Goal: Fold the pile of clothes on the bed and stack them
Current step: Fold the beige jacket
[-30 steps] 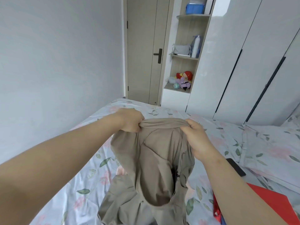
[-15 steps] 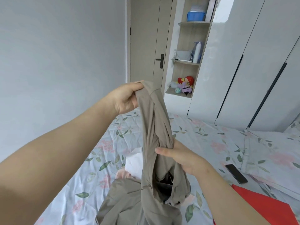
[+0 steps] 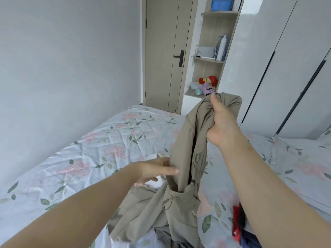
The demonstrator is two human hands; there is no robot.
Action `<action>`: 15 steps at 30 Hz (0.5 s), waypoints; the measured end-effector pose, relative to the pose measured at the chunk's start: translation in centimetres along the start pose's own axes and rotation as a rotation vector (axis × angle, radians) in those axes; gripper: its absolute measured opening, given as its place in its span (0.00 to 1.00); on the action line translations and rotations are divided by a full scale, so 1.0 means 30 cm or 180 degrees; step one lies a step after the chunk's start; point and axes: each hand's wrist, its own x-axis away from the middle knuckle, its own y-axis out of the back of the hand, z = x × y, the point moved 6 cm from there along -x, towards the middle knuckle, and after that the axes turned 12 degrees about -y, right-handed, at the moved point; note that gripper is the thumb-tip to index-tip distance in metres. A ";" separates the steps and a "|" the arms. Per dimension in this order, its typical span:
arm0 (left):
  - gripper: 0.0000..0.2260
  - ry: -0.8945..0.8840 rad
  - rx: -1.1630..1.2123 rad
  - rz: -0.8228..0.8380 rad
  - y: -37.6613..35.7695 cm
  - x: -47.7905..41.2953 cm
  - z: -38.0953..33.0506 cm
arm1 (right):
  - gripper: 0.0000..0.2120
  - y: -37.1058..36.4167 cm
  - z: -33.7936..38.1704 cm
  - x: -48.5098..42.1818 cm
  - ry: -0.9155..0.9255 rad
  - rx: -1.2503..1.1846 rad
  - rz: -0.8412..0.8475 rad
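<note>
beige thin-fabric garment (image 3: 186, 140) hangs from my right hand (image 3: 222, 122), whose fingers are curled tight round its bunched top edge, high above the pale blue floral-sheeted bed (image 3: 107, 140). my left hand (image 3: 155, 170) is lower, fingers straight and together, touching the hanging cloth's side. the garment's lower part lies heaped on the bed, near a crumpled red cloth (image 3: 236, 221).

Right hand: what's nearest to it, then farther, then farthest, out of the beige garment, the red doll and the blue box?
1. beige garment: held bunched in the right hand itself.
2. red doll: on the low shelf, behind the hand.
3. blue box: on the top shelf, high above the doll.
</note>
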 end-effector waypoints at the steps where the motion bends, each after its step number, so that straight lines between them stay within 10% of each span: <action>1: 0.27 -0.0041 0.0002 0.0056 -0.020 -0.014 0.019 | 0.18 0.007 0.015 -0.007 0.0031 -0.0067 -0.0025; 4: 0.06 -0.0268 0.0403 -0.0512 -0.020 -0.029 -0.009 | 0.16 0.037 0.038 0.000 0.0114 -0.0104 -0.0217; 15: 0.26 -0.0413 0.2649 -0.1673 0.163 -0.012 -0.320 | 0.18 0.229 -0.328 0.058 -0.1427 0.0649 0.0108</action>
